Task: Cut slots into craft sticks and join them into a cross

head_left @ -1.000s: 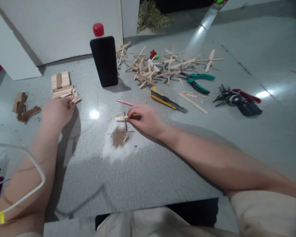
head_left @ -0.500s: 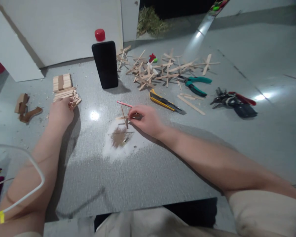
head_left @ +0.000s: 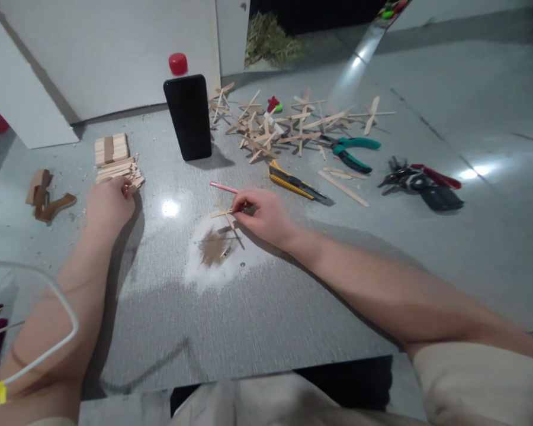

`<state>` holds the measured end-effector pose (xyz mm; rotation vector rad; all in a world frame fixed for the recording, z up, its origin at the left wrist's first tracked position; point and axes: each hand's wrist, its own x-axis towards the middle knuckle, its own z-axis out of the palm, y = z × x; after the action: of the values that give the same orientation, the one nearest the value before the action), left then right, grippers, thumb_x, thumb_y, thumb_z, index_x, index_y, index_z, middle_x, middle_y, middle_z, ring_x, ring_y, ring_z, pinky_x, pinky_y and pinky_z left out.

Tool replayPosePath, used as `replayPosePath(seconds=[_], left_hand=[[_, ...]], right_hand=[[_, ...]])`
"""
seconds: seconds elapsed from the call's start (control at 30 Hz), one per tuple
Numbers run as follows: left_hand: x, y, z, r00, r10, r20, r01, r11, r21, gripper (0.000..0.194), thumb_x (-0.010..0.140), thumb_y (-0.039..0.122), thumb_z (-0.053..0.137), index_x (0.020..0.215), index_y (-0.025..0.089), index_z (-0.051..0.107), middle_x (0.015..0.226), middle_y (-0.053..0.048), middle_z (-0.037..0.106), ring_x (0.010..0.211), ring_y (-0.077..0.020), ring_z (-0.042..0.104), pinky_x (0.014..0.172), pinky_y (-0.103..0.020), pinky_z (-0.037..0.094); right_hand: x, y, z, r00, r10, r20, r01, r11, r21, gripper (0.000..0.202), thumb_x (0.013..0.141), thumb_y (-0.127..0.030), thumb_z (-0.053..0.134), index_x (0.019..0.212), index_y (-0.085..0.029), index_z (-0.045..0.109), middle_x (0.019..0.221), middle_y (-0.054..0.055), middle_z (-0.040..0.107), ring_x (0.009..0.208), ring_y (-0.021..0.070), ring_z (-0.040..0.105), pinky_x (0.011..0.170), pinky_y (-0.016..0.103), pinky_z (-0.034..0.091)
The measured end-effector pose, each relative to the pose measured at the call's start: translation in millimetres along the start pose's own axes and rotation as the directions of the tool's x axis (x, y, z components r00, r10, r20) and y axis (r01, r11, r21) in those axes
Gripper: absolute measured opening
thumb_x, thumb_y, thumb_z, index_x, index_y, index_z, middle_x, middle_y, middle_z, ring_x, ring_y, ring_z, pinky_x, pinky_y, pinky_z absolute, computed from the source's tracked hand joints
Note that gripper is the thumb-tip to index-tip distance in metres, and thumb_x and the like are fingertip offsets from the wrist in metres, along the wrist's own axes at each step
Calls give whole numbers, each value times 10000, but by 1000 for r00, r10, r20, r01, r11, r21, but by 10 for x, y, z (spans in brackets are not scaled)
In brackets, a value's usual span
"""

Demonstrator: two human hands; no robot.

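My right hand (head_left: 264, 216) pinches a small piece of crossed wooden craft sticks (head_left: 222, 213) between thumb and fingers, just above a whitish, brown-centred patch (head_left: 215, 247) on the table. Part of that piece is hidden by the fingers. A pink pencil (head_left: 222, 187) lies just behind this hand. Over on the left, my left hand (head_left: 113, 201) rests at the near edge of a pile of loose craft sticks (head_left: 115, 168), its fingers curled closed among the stick ends. What they grip is hidden. Behind the pile lies a banded bundle of sticks (head_left: 119, 148).
A black phone (head_left: 189, 118) stands upright before a red-capped bottle (head_left: 178, 64). Many crossed-stick pieces (head_left: 257, 136) lie at the back. A yellow utility knife (head_left: 293, 182), green-handled pliers (head_left: 353, 154), keys (head_left: 420, 180) and brown strips (head_left: 48, 198) lie around.
The crossed-stick piece in my right hand has turned; the stick that stood upright now tilts low toward the table. My left hand stays at the pile, nearly unmoved.
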<state>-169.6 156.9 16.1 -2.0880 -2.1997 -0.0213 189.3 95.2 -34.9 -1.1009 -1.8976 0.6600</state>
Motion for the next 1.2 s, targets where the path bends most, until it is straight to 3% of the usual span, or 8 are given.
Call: replayPosePath(seconds=[0.17, 0.27, 0.4, 0.53, 0.73, 0.93, 1.07, 1.2], left_hand=[[-17, 59, -28, 995, 71, -73, -75, 996, -51, 266, 1065, 399, 672, 1161, 154, 704, 1170, -77, 722, 1066, -225, 702, 969, -446, 600], [-106, 228, -51, 975, 215, -62, -221, 970, -105, 202, 1033, 371, 696, 1018, 170, 698, 1038, -48, 716, 918, -190, 673, 863, -371, 575], [-366, 570, -87, 865, 502, 0, -487, 839, -244, 193, 913, 281, 692, 741, 226, 628, 791, -32, 670, 675, -193, 583, 632, -322, 398], [-592, 804, -136, 789, 613, -27, -585, 738, -336, 186, 940, 276, 612, 759, 233, 616, 786, -23, 650, 598, -172, 523, 578, -321, 322], [-672, 888, -151, 734, 668, -119, -646, 633, -426, 190, 1017, 317, 534, 906, 229, 661, 935, -49, 701, 756, -202, 639, 655, -326, 439], [-540, 776, -19, 815, 513, -270, -574, 656, -490, 223, 1032, 330, 493, 867, 229, 602, 903, -55, 683, 748, -191, 617, 648, -319, 452], [-438, 675, 58, 862, 381, -336, -507, 688, -520, 215, 1005, 335, 528, 820, 231, 560, 818, -40, 639, 733, -191, 594, 652, -324, 449], [-410, 646, 106, 874, 358, -329, -485, 691, -537, 222, 994, 348, 552, 806, 232, 576, 811, -33, 646, 710, -179, 583, 648, -320, 451]], right_hand=[[5, -2, -2, 1000, 28, -7, -29, 999, -44, 171, 839, -87, 653, 805, -254, 640, 870, 20, 729, 847, 222, 667, 784, 375, 535], [17, 15, -7, 999, 33, 23, -31, 996, -79, 209, 812, -58, 661, 757, -250, 599, 845, 22, 707, 832, 224, 656, 766, 375, 518], [39, 23, -30, 993, 31, 112, -17, 992, -122, 211, 783, -46, 652, 726, -246, 620, 815, 20, 718, 785, 217, 647, 756, 369, 507], [53, 21, -56, 986, 23, 163, -3, 992, -123, 193, 823, -74, 629, 798, -250, 706, 891, 39, 769, 836, 227, 679, 799, 372, 523], [51, -5, -52, 985, 10, 170, 0, 998, -59, 125, 861, -133, 670, 827, -237, 730, 928, 56, 782, 904, 244, 711, 864, 397, 539], [22, -29, -29, 993, 80, 81, -87, 992, 90, 108, 964, -357, 705, 916, -268, 743, 971, 56, 791, 914, 248, 730, 856, 425, 598], [4, 51, 13, 981, 171, 89, -183, 972, 150, 169, 1023, -392, 616, 969, -260, 707, 887, 41, 781, 759, 212, 728, 701, 370, 611], [6, 87, 20, 973, 203, 107, -213, 972, 101, 197, 1022, -385, 626, 930, -251, 736, 809, 36, 770, 703, 207, 713, 656, 360, 586]])
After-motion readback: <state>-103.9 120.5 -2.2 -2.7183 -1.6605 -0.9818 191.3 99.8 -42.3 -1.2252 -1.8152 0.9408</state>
